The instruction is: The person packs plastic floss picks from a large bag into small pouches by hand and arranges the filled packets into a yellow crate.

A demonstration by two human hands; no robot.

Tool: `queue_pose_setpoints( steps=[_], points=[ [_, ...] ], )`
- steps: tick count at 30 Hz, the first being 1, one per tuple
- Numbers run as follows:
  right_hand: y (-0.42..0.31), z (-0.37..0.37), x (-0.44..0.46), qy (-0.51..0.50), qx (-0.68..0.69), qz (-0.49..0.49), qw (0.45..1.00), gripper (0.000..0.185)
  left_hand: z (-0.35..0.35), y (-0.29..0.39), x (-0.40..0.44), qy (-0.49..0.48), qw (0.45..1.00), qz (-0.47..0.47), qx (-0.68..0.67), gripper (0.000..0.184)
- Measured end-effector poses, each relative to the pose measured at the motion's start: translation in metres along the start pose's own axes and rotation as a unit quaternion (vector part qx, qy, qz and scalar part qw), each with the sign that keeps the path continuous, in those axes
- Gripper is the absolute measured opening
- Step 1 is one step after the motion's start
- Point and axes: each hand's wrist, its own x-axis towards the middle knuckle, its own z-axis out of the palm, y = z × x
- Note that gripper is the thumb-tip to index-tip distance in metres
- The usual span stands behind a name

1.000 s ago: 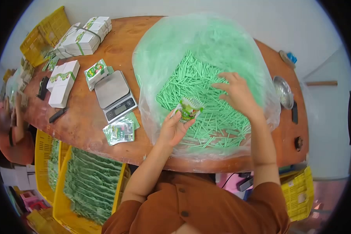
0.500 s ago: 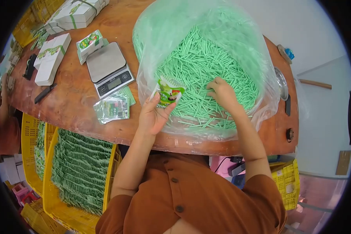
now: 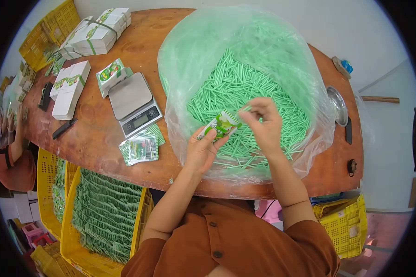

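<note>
My left hand (image 3: 201,152) grips a small green-and-white printed packet (image 3: 220,124), tilted with its top end toward the right. Close to that end, my right hand (image 3: 264,123) is pinched on what looks like a thin light-green stick (image 3: 246,109). Both hands are above a large clear plastic bag (image 3: 180,99), spread wide and filled with many loose light-green sticks (image 3: 272,99). To the left of the bag stands a digital scale (image 3: 130,98), with several flat packets (image 3: 142,148) lying just in front of it.
Stacked white boxes (image 3: 68,99) and strapped boxes (image 3: 101,34) stand at the left. Near them lies a black-handled knife (image 3: 64,129). A yellow crate (image 3: 65,231) below the table edge holds rows of green packets. A metal bowl (image 3: 338,105) sits right. Another person (image 3: 15,164) is at far left.
My right hand has lifted from the sticks and come to the packet's end. The packet has turned from upright to leaning right. The whole view has shifted slightly.
</note>
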Motion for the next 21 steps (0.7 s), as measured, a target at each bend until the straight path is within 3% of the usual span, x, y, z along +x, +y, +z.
queue_pose_setpoints(
  steps=[1,3,5,12,14,15,17,20,21],
  points=[
    [0.007,0.003,-0.004,-0.05,-0.094,-0.025,0.994,0.017,-0.002,-0.002,0.002,0.007,1.0,0.0,0.002,0.022],
    [0.007,0.006,0.001,-0.074,-0.034,0.022,0.996,0.015,-0.006,-0.005,0.006,0.008,1.0,0.006,0.018,0.031],
    [0.011,-0.005,0.009,-0.121,-0.138,-0.002,0.983,0.011,-0.004,-0.007,0.007,0.021,1.0,0.006,0.011,0.031],
    [-0.002,-0.012,0.021,-0.125,-0.197,-0.066,0.97,0.006,0.001,-0.012,0.017,-0.006,1.0,-0.01,-0.012,0.034],
    [0.001,-0.006,0.02,0.032,-0.108,-0.034,0.993,0.005,0.003,-0.011,0.016,-0.007,0.999,-0.013,-0.039,0.029],
    [0.0,-0.004,0.018,0.029,-0.108,-0.033,0.993,0.005,0.003,-0.01,0.015,-0.009,0.998,-0.018,-0.06,0.024],
    [-0.004,0.007,0.013,-0.064,-0.183,-0.09,0.977,0.009,0.004,-0.009,0.014,-0.024,0.997,-0.013,-0.076,0.023],
    [-0.022,0.0,0.018,-0.105,-0.227,-0.065,0.966,0.012,-0.009,-0.006,0.016,-0.079,0.99,0.04,-0.108,0.023],
    [-0.029,-0.002,0.021,-0.139,-0.254,-0.1,0.952,0.012,-0.009,-0.003,0.015,-0.09,0.99,0.041,-0.1,0.031]
  ],
)
